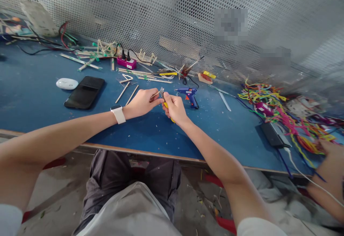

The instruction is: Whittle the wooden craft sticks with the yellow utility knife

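Note:
My left hand point(145, 101) is closed on a thin wooden stick point(155, 94), its end pointing toward my right hand. Yellow-handled cutting pliers point(161, 91) are gripped in my right hand point(174, 108), their metal jaws up against the stick's end. Whether the jaws are fully closed is too small to tell. To the right of my hands lies a blue hot glue gun point(189, 94). Two loose wooden sticks point(122, 92) rest left of my left hand, near a small triangular stick frame point(127, 78).
A black phone point(84, 92) and a white mouse point(67, 83) lie to the left. Behind are a purple power strip point(126, 62) and more sticks along a perforated metal panel point(134, 17). Coloured wires point(292, 121), a black power bank point(272, 134) and another person's arm point(328, 175) are at the right.

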A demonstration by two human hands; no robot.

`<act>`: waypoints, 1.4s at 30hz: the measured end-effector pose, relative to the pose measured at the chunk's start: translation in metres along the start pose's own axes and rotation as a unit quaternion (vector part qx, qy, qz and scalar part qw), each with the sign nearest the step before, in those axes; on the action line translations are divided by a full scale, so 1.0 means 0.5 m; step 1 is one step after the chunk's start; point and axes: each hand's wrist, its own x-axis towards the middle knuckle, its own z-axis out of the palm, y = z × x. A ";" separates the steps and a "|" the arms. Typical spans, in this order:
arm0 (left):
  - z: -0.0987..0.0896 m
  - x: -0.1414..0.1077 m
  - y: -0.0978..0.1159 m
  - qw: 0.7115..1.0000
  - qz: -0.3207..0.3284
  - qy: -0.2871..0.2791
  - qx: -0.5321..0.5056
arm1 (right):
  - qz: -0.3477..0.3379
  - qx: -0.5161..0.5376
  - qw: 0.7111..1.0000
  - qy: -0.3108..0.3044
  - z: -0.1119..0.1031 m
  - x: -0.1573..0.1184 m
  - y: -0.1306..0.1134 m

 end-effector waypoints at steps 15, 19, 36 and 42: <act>-0.010 0.010 -0.019 0.996 -0.007 0.070 -0.054 | 0.035 -0.003 0.999 -0.003 0.001 0.000 -0.013; -0.029 0.023 -0.041 0.993 -0.022 0.106 -0.046 | -0.014 -0.030 0.999 0.023 -0.017 0.002 -0.006; -0.064 0.033 -0.066 0.987 -0.033 0.132 -0.084 | -0.099 -0.045 0.990 0.090 -0.050 0.000 -0.015; -0.062 0.035 -0.059 0.990 -0.040 0.128 -0.046 | -0.141 -0.173 0.973 0.049 -0.047 -0.008 -0.016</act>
